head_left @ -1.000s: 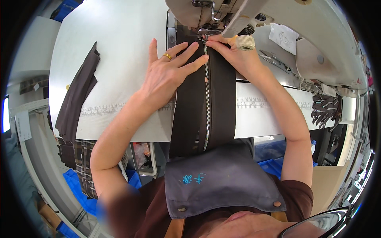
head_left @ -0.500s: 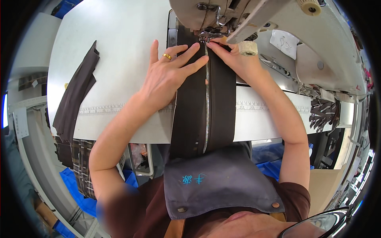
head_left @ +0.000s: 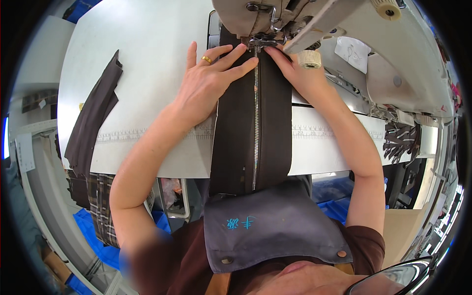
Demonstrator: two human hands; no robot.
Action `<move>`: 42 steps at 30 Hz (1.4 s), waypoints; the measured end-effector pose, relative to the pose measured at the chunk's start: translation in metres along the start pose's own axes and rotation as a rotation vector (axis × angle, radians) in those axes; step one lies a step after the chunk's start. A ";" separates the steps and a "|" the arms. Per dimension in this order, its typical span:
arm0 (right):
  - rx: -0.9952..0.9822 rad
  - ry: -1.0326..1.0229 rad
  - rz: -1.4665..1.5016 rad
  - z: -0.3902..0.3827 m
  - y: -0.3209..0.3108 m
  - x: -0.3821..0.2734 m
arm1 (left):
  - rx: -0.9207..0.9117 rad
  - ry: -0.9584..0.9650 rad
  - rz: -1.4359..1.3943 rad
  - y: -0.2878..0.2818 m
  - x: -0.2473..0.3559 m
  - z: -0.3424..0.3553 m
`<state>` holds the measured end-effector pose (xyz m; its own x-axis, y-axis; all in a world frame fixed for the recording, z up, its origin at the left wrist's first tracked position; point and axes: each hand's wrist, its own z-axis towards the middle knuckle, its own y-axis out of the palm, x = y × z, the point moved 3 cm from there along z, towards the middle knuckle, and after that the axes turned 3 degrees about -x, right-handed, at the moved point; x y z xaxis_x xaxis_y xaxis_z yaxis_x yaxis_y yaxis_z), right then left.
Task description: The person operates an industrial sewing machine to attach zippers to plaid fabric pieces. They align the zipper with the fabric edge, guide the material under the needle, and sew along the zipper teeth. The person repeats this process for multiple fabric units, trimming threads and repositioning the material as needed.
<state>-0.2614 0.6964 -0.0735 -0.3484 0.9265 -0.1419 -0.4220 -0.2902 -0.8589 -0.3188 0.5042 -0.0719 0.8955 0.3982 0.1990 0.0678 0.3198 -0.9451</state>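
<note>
A dark brown fabric strip (head_left: 277, 132) with a silvery metal zipper (head_left: 255, 123) lengthwise along it runs from the sewing machine's presser foot (head_left: 255, 43) over the table's front edge. My left hand (head_left: 206, 83), a gold ring on one finger, lies open on the fabric's left side. Its index fingertip and thumb rest beside the zipper, just before the foot. On the other side, my right hand (head_left: 309, 81) reaches in with thumb stretched along the fabric near the foot. The machine's lever and knob partly hide its other fingers.
The sewing machine head (head_left: 403, 59) overhangs at the right. Dark fabric pieces (head_left: 96, 115) lie at the table's left edge, above plaid cloth (head_left: 103, 206). A printed ruler scale (head_left: 147, 132) crosses the white table (head_left: 142, 64). Blue bins (head_left: 101, 241) stand below.
The fabric and zipper have moved slightly away from me, toward and under the presser foot. Both hands have shifted a little forward, and the right thumb sits slightly farther from the zipper.
</note>
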 end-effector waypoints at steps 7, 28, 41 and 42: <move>0.028 -0.055 -0.014 -0.009 -0.015 -0.019 | 0.009 0.030 0.031 0.000 -0.002 -0.004; -0.021 0.096 0.254 -0.065 -0.048 -0.042 | 0.043 -0.333 -0.491 -0.016 0.028 -0.069; -0.280 -0.059 0.276 -0.092 -0.050 -0.112 | -0.004 0.076 -0.191 -0.010 0.079 -0.131; -0.285 -0.058 0.266 -0.092 -0.050 -0.113 | 0.002 0.077 -0.197 -0.010 0.079 -0.131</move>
<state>-0.1235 0.6282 -0.0600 -0.4641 0.8107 -0.3570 -0.0643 -0.4328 -0.8992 -0.1907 0.4200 -0.0809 0.8961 0.2605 0.3593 0.2441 0.3867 -0.8893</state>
